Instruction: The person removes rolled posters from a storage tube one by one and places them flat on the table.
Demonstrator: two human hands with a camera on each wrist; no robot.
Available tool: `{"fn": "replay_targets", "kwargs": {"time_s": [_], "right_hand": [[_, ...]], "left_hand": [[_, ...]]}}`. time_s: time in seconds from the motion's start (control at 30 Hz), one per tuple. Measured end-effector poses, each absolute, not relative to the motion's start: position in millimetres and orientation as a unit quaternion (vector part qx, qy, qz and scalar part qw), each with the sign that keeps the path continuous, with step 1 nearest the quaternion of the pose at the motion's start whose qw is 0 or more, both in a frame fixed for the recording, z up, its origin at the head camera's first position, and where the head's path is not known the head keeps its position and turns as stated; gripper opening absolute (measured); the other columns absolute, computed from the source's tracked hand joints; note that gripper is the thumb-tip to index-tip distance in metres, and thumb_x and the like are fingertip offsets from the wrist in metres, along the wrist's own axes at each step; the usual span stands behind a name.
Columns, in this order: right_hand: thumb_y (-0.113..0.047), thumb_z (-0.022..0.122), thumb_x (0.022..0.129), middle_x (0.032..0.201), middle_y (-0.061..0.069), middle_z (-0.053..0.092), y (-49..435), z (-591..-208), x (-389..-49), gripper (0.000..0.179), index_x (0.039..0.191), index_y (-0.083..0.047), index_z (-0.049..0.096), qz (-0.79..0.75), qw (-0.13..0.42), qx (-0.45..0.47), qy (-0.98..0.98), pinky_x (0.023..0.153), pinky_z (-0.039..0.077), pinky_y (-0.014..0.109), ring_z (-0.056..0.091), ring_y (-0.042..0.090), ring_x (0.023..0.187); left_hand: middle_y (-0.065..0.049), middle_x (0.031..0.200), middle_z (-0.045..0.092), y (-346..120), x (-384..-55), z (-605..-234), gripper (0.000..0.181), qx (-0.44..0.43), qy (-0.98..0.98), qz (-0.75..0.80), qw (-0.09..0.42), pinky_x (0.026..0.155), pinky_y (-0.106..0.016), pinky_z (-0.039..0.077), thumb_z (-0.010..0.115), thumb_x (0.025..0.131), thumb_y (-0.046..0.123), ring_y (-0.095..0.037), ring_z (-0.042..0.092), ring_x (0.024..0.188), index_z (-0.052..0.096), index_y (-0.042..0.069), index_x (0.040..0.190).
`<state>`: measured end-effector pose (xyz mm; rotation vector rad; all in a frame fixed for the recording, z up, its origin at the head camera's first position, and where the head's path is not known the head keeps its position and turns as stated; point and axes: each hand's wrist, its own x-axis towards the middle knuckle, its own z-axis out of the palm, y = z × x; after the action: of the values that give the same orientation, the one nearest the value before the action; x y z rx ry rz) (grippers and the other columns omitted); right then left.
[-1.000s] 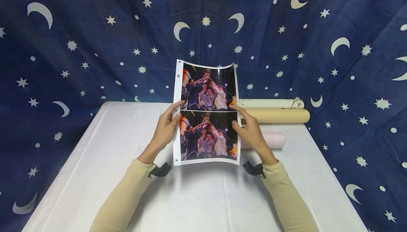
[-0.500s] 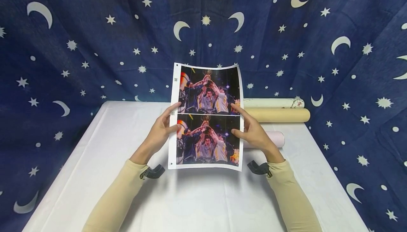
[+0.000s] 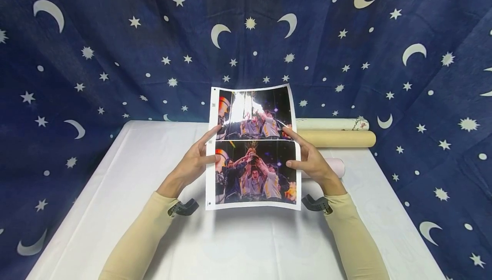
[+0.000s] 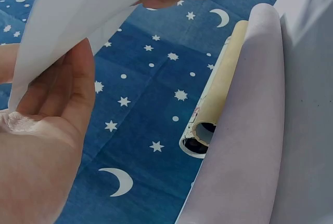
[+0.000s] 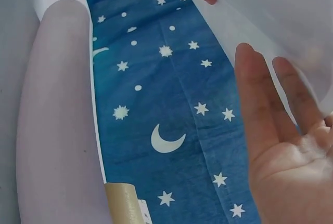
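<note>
A glossy photo sheet [image 3: 253, 173] with a white border hangs above the table, held upright and slightly bowed. It carries the same picture twice, one above the other, and a bright glare covers part of the upper one. My left hand [image 3: 190, 162] grips its left edge, thumb and index finger showing on the printed face. At the right edge my right hand [image 3: 313, 162] holds it likewise. Both wrist views show the sheet's pale back [image 4: 88, 11], with other fingers of the left hand [image 4: 52, 125] and right hand [image 5: 291, 146] behind it.
Behind the right hand lie a pink roll [image 3: 335, 167], a yellow roll [image 3: 338, 139] and a floral-patterned white roll [image 3: 330, 124]. They rest on a white-covered table [image 3: 246, 246]. A dark blue curtain [image 3: 161, 92] with moons and stars stands behind.
Both hands have lowered the sheet a little, and its tilt has changed so that glare now falls on the upper picture. The thumbs sit lower beside the lower picture.
</note>
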<state>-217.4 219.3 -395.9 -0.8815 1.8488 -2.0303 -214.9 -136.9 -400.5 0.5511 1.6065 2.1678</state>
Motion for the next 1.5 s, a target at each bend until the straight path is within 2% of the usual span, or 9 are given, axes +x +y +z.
{"fn": "replay_targets", "kwargs": {"time_s": [0.17, 0.3, 0.5, 0.67, 0.77, 0.9, 1.1, 1.3, 1.5], "right_hand": [[0.018, 0.057, 0.083, 0.144, 0.001, 0.054, 220, -397, -219, 0.095, 0.159, -0.014, 0.011, -0.719, 0.147, -0.308, 0.606, 0.096, 0.054, 0.032, 0.062, 0.014, 0.121], [0.02, 0.056, 0.082, 0.135, 0.001, 0.061, 220, -397, -219, 0.096, 0.159, -0.015, 0.01, -0.725, 0.157, -0.299, 0.601, 0.095, 0.054, 0.033, 0.063, 0.015, 0.119], [0.012, 0.064, 0.083, 0.159, 0.006, 0.031, 216, -398, -220, 0.094, 0.158, -0.014, 0.015, -0.691, 0.126, -0.289, 0.65, 0.101, 0.05, 0.027, 0.056, 0.011, 0.126], [0.006, 0.07, 0.082, 0.166, 0.005, 0.012, 211, -398, -221, 0.09, 0.157, -0.014, 0.023, -0.651, 0.082, -0.277, 0.702, 0.124, 0.015, 0.029, 0.016, 0.011, 0.151], [0.005, 0.068, 0.085, 0.165, 0.005, 0.016, 208, -399, -222, 0.085, 0.156, -0.013, 0.026, -0.644, 0.064, -0.272, 0.713, 0.117, 0.032, 0.026, 0.034, 0.005, 0.141], [0.009, 0.063, 0.087, 0.165, 0.01, 0.016, 202, -401, -224, 0.081, 0.155, -0.013, 0.027, -0.678, 0.085, -0.262, 0.682, 0.083, 0.057, 0.022, 0.061, 0.002, 0.11], [0.014, 0.061, 0.085, 0.161, 0.021, 0.023, 186, -404, -227, 0.082, 0.155, -0.009, 0.026, -0.701, 0.09, -0.251, 0.661, 0.085, 0.058, 0.035, 0.064, 0.01, 0.114], [0.016, 0.062, 0.083, 0.162, 0.012, 0.025, 164, -408, -229, 0.077, 0.151, -0.005, 0.033, -0.696, 0.06, -0.235, 0.676, 0.08, 0.059, 0.035, 0.064, 0.009, 0.113], [0.013, 0.064, 0.083, 0.157, 0.011, 0.033, 141, -408, -231, 0.075, 0.15, -0.011, 0.038, -0.664, 0.037, -0.219, 0.714, 0.076, 0.06, 0.036, 0.061, 0.035, 0.12]], "left_hand": [[-0.01, 0.161, 0.029, -136, -214, -400, 0.097, 0.2, 0.576, 0.771, 0.184, 0.113, -0.051, 0.036, 0.057, 0.085, -0.015, -0.017, 0.056, 0.129, 0.016, 0.037, 0.157], [-0.01, 0.161, 0.029, -136, -213, -400, 0.098, 0.194, 0.579, 0.77, 0.185, 0.112, -0.047, 0.039, 0.058, 0.085, -0.015, -0.016, 0.058, 0.127, 0.016, 0.037, 0.157], [-0.019, 0.157, 0.034, -139, -214, -400, 0.101, 0.19, 0.583, 0.771, 0.17, 0.097, -0.036, 0.054, 0.057, 0.084, -0.017, -0.017, 0.063, 0.12, 0.013, 0.038, 0.157], [-0.02, 0.155, 0.036, -142, -214, -401, 0.101, 0.192, 0.598, 0.762, 0.157, 0.094, -0.037, 0.055, 0.055, 0.084, -0.017, -0.017, 0.064, 0.117, 0.012, 0.037, 0.157], [-0.022, 0.154, 0.038, -146, -213, -400, 0.101, 0.192, 0.606, 0.756, 0.154, 0.09, -0.037, 0.057, 0.056, 0.084, -0.017, -0.017, 0.066, 0.113, 0.011, 0.036, 0.157], [-0.02, 0.155, 0.036, -153, -213, -401, 0.1, 0.182, 0.628, 0.744, 0.139, 0.089, -0.034, 0.057, 0.056, 0.084, -0.017, -0.018, 0.067, 0.112, 0.013, 0.036, 0.157], [-0.006, 0.163, 0.025, -165, -215, -407, 0.092, 0.145, 0.718, 0.676, 0.073, 0.094, -0.017, 0.05, 0.062, 0.086, -0.008, -0.025, 0.046, 0.137, 0.017, 0.029, 0.158], [-0.014, 0.154, 0.041, -180, -215, -414, 0.078, 0.112, 0.808, 0.578, 0.006, 0.071, -0.023, 0.057, 0.063, 0.091, 0.002, -0.035, 0.067, 0.109, 0.026, 0.022, 0.156], [-0.019, 0.152, 0.04, -195, -213, -411, 0.077, 0.085, 0.827, 0.554, -0.038, 0.07, -0.021, 0.058, 0.064, 0.09, 0.0, -0.042, 0.064, 0.113, 0.03, 0.019, 0.155]]}}
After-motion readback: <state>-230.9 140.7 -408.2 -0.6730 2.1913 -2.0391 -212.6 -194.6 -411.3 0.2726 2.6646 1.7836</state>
